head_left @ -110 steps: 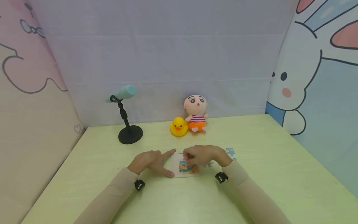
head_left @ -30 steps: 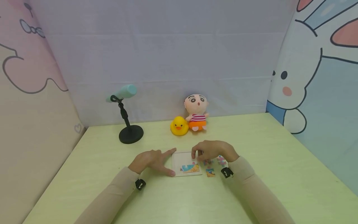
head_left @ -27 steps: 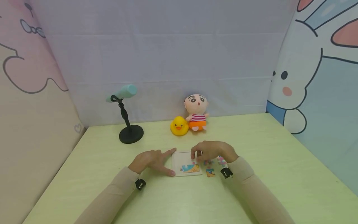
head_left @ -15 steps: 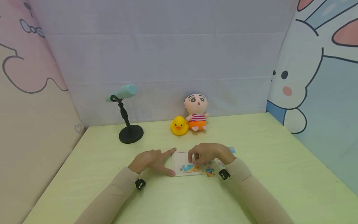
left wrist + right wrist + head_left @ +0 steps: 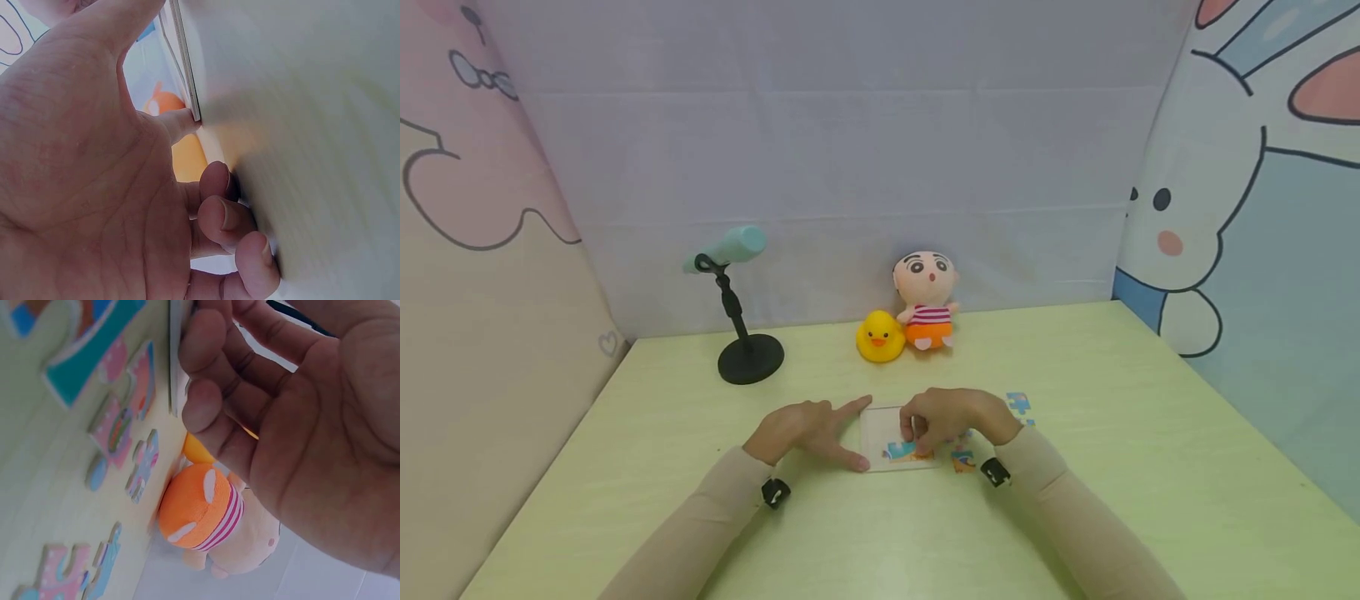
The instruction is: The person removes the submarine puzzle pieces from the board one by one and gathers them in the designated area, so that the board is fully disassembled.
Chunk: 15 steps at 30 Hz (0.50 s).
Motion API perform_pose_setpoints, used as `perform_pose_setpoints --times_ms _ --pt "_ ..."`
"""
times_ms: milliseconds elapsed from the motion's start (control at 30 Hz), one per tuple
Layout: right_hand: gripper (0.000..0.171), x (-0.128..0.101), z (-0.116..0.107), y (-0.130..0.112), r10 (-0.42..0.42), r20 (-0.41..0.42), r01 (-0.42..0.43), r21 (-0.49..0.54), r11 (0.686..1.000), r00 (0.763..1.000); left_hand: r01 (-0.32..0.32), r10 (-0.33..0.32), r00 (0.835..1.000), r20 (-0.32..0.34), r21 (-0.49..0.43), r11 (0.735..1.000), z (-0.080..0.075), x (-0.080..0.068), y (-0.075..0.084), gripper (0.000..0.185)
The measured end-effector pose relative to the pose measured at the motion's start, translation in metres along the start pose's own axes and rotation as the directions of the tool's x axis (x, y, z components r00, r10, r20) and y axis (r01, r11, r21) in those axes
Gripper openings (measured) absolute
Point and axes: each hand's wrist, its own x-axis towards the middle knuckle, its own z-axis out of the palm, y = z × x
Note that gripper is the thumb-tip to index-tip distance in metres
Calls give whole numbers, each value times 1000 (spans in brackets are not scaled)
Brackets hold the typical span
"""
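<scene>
White puzzle tray (image 5: 876,425), left hand (image 5: 800,431) spread bracing its left edge, right hand (image 5: 952,415) pinching a piece inside.

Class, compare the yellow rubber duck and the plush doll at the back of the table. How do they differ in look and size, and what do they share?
The rubber duck is plain yellow with an orange beak; the plush doll wears a red-striped top and orange shorts. The rubber duck is shorter and rounder; the plush doll stands taller, with a large head. The rubber duck looks smooth, the plush doll soft fabric. Both sit upright, side by side, facing forward at the table's far edge.
</scene>
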Motion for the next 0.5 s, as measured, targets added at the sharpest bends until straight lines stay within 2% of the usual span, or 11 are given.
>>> perform_pose_setpoints --times_ms 200,500 --pt "17 2 3 -2 -8 -29 7 -25 1000 1000 -1 1 1000 0 2 1000 0 -1 0 106" --pt "18 1 4 -4 3 -25 -4 -40 999 1000 -12 13 1000 -12 23 1000 0 -1 0 105"
